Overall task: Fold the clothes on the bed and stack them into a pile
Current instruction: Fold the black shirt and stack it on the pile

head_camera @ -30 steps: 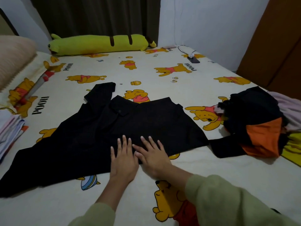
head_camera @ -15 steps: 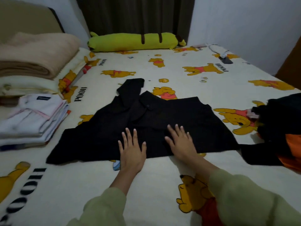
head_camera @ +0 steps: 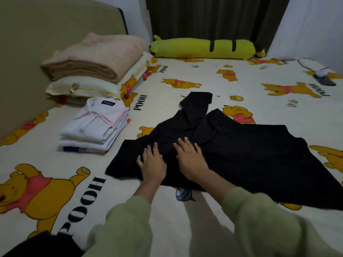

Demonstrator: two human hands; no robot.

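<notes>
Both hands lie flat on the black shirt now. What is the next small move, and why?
Probably fold the left side inward. The black shirt lies spread on the bed, not yet folded, with the left hand and right hand pressing it flat near the hem. Its left sleeve sticks out toward the folded pile, so bringing that side over the middle seems the natural first fold.

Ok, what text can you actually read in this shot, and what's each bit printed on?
"POOH": printed repeatedly on the bedsheet, clearest beside the folded pile and by the near bear.
"POOH": also near the pillow and at the right, seen rotated.
Dark label on the top white shirt: something like "tintox", too blurred to confirm.
Nothing else readable.
</notes>
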